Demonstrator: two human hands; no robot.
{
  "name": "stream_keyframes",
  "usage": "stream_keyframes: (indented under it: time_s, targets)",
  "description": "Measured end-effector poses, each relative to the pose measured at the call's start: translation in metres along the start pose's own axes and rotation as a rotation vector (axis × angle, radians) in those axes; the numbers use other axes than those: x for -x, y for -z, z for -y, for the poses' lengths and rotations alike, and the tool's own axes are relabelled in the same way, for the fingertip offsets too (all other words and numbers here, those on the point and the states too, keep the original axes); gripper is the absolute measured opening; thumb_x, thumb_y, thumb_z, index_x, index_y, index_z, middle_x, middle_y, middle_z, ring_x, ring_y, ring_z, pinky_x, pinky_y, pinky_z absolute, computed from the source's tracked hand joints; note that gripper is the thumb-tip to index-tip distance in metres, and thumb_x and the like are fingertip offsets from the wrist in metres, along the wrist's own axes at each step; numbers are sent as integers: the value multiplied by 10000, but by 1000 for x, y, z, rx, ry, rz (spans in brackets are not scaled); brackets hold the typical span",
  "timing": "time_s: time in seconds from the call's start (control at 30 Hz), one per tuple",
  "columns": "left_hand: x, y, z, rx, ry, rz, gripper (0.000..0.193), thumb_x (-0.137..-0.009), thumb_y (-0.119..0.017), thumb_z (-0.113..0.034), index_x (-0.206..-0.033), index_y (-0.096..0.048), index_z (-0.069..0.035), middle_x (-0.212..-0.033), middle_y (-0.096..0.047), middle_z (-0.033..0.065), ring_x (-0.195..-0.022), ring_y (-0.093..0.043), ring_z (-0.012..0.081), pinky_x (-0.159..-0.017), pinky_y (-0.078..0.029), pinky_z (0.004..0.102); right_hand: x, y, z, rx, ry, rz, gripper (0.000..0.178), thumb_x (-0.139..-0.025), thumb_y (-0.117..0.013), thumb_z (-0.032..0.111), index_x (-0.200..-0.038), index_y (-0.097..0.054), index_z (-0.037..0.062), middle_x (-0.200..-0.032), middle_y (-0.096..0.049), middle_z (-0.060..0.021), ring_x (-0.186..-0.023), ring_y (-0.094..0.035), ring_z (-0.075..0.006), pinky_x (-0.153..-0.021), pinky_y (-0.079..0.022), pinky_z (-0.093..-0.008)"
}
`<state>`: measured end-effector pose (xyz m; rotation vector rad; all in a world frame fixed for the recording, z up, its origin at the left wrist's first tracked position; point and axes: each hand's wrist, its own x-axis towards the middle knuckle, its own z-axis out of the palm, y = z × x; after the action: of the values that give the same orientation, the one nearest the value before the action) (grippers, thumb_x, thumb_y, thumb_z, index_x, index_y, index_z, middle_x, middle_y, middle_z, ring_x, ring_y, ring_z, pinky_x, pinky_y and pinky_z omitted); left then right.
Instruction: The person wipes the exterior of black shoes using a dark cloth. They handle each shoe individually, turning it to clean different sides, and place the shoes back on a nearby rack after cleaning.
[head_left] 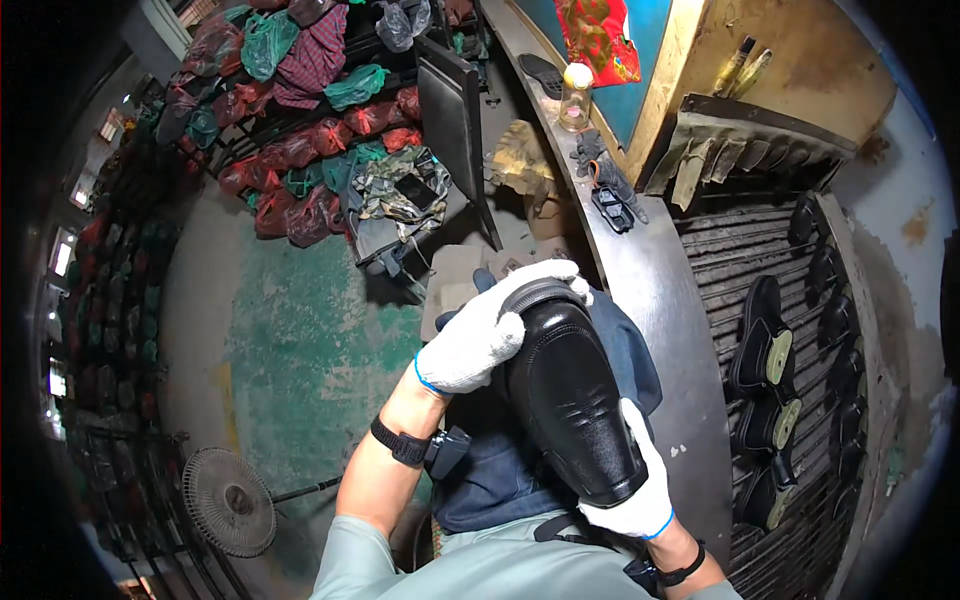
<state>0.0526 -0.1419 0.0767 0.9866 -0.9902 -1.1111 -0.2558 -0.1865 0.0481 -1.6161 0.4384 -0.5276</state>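
I have the glossy black leather shoe [572, 400] held up over the person's lap, between both hands, with the dark rim of its sole at the far end. The left hand [478, 338], in a white glove, grasps that far end: fingers stretched over the rim, thumb pressed on the near side. The right hand [640, 502], gloved alike, grips the near end from the right, thumb lying along the leather; I cannot tell how its other fingers sit beneath. Dark blue cloth [505, 488] lies under the shoe. Just to the right I see a metal ledge [690, 400], bearing a clear bottle [574, 108] farther up. Beyond it, more black shoes [757, 335] rest on a slatted rack [715, 255]. A round fan [228, 500] stands lower left.
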Motion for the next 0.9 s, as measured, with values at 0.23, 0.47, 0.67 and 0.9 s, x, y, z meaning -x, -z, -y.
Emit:
stream_keyframes:
  time_s: [0.23,0.47,0.67,0.9]
  targets:
    - [-2,-3,4,78,5,-13,1169,-832,-890,-689,-1642,-466,38,-1560,-638,215,-1462,-605,321,-1268,-440,453,-10,1,-13,70,37,-16,1178,-685,-987,140,-1680,-387,-54,-1578,-613,-232,-1436,-635,-329,-1236,-480,-440]
    - [0,0,-33,-71,76,-24,1282,-637,-1084,-363,-1657,-441,72,-1641,-585,207,-1534,-547,314,-1314,-378,450,-22,-6,-43,26,87,-9,1216,-679,-1004,201,-1683,-367,-53,-1597,-588,-245,-1480,-588,-369,-1272,-431,-468]
    - [-6,-34,-119,-846,-93,49,808,-743,-969,-306,-1474,-716,-71,-1382,-787,135,-1217,-791,265,-1079,-615,414,-73,12,-66,383,220,153,1298,-693,-989,272,-1714,-255,-48,-1643,-490,-250,-1542,-487,-406,-1329,-332,-510]
    - [113,-93,48,-1226,-556,684,445,-1020,-586,-236,-1411,-646,-32,-1615,-590,235,-1447,-615,402,-1216,-483,559,-139,27,-46,-922,-97,218,1067,-904,-803,171,-1747,-193,-66,-1601,-536,-259,-1472,-560,-355,-1267,-427,-458]
